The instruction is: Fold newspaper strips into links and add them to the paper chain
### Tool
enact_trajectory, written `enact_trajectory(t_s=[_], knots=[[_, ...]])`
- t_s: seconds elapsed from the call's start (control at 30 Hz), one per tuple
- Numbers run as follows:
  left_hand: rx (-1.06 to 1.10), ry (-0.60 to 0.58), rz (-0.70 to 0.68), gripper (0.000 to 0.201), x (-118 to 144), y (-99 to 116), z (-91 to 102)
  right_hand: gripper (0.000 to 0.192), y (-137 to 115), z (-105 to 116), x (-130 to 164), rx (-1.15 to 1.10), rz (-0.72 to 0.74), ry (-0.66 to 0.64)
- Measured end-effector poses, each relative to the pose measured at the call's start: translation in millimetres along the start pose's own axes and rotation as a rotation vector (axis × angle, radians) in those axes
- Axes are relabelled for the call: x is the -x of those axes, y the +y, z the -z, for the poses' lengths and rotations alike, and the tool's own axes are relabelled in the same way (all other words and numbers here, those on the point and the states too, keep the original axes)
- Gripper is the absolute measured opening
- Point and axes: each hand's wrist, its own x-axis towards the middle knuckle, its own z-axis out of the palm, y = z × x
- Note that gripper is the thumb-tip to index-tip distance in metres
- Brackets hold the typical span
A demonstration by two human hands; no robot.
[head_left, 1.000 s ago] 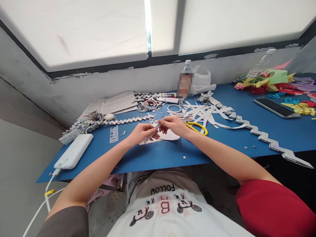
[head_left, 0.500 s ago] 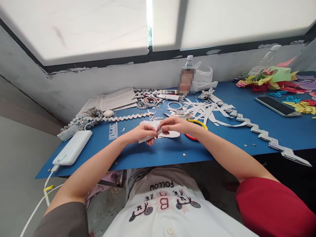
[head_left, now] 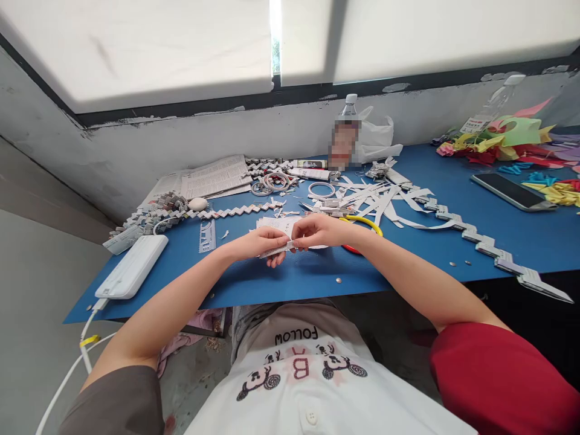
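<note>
Both hands meet above the near middle of the blue table [head_left: 244, 284]. My left hand [head_left: 265, 243] is closed, thumb and fingers pinching a narrow folded paper strip [head_left: 289, 245]. My right hand [head_left: 315, 232] pinches the same strip at its other side, thumb against forefinger. Much of the strip is hidden by the fingers. Printed paper pieces [head_left: 277, 224] lie just behind the hands. Scissors with yellow and red handles [head_left: 369, 224] rest beside my right hand, partly covered by the forearm.
A folded-paper zigzag chain [head_left: 480, 243] runs to the right edge, beside loose white strips [head_left: 385, 202]. On the left lie a white power bank [head_left: 132, 266] and a clear stencil ruler [head_left: 207, 235]. A phone [head_left: 512, 191], a bottle [head_left: 347, 133] and newspapers [head_left: 217, 176] sit further back.
The small loop of strip that stood up between my fingers now lies flatter. My right hand has shifted slightly, and its fingers have closed down beside my left hand's.
</note>
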Motion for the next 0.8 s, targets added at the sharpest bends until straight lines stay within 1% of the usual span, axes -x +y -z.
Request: enact_trajectory(t_s=[0.13, 0.2, 0.27, 0.33, 0.43, 0.5, 0.53, 0.6, 0.7, 0.73, 0.8], knots=[[-0.075, 0.041, -0.011, 0.046, -0.7, -1.5, -1.5, 0.019, 3.8, -1.3, -1.6, 0.058, -0.008, 0.027], [-0.119, 0.070, -0.018, 0.044, -1.0, -1.8, -1.8, 0.018, 7.2, -1.8, -2.6, 0.035, 0.000, 0.047], [-0.174, 0.095, -0.029, 0.044, -0.6, -1.0, -2.5, 0.025, 10.7, -2.3, -3.7, -0.040, 0.004, 0.057], [-0.221, 0.115, -0.036, 0.043, 0.4, 0.7, -3.6, 0.032, 13.1, -2.8, -4.5, -0.103, -0.018, 0.033], [-0.240, 0.152, -0.031, 0.041, 2.3, 3.4, -4.2, 0.031, 13.2, -3.4, -4.8, -0.106, -0.078, -0.009], [-0.214, 0.174, -0.017, 0.038, 2.9, 4.6, -1.8, 0.033, 11.3, -3.3, -4.5, -0.127, -0.093, 0.009], [-0.175, 0.195, -0.017, 0.037, 2.8, 4.9, 0.4, 0.033, 10.1, -3.3, -4.4, -0.154, -0.091, 0.039], [-0.011, 0.251, -0.049, 0.037, 1.6, 4.8, 6.1, 0.035, 7.5, -3.5, -5.1, -0.240, -0.062, 0.140], [0.295, 0.343, -0.200, 0.047, -2.0, 3.1, 11.4, 0.040, 3.9, -8.1, -8.7, -0.410, 0.040, 0.386], [0.344, 0.372, -0.256, 0.047, -3.5, 2.2, 10.9, 0.041, 3.0, -11.3, -10.6, -0.459, 0.075, 0.463], [0.345, 0.436, -0.325, 0.045, -6.5, 0.2, 6.0, 0.043, 1.6, -19.4, -14.3, -0.517, 0.122, 0.566]])
